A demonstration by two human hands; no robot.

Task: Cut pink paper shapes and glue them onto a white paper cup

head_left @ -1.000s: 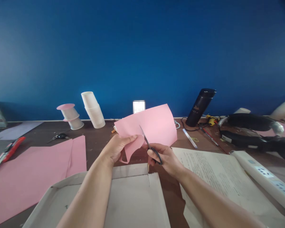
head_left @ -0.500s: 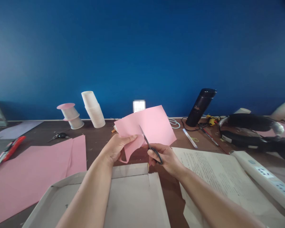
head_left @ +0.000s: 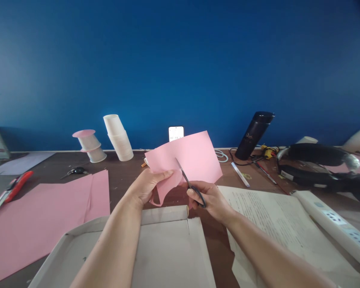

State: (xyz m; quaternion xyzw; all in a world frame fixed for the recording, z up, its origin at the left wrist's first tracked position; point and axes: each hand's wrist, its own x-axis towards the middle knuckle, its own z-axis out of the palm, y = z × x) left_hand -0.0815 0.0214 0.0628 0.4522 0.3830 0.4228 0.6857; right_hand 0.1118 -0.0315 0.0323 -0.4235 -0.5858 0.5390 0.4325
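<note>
the right hand (head_left: 208, 200) has its grip closed around the handles of the black-handled metal scissors (head_left: 190, 185), thumb on the upper side; how its lower fingers sit in the loops is hidden, so i can't fairly say. the left hand (head_left: 147, 186) pinches the thin pink paper sheet (head_left: 195, 156) near its lower left part, thumb laid on top and fingers beneath. that sheet is held up between the two hands, clear of the desk (head_left: 124, 180), with a curved flap drooping below the left thumb. one blade shows over the paper, pointing away and to the left, near the thumb tip, so i would slide the thumb back from the blade's line before closing. a clean curve probably calls for turning the sheet with the left hand while the scissors hold one direction, in short bites from deep in the blades. the far right corner hangs unsupported, and a firmer pinch could stop it swinging. below, the shallow greyish-white cardboard tray (head_left: 174, 256) lies under the left forearm, and the white printed paper page (head_left: 258, 216) under the right one; it seems wise to work above both, with elbows steady.
</note>
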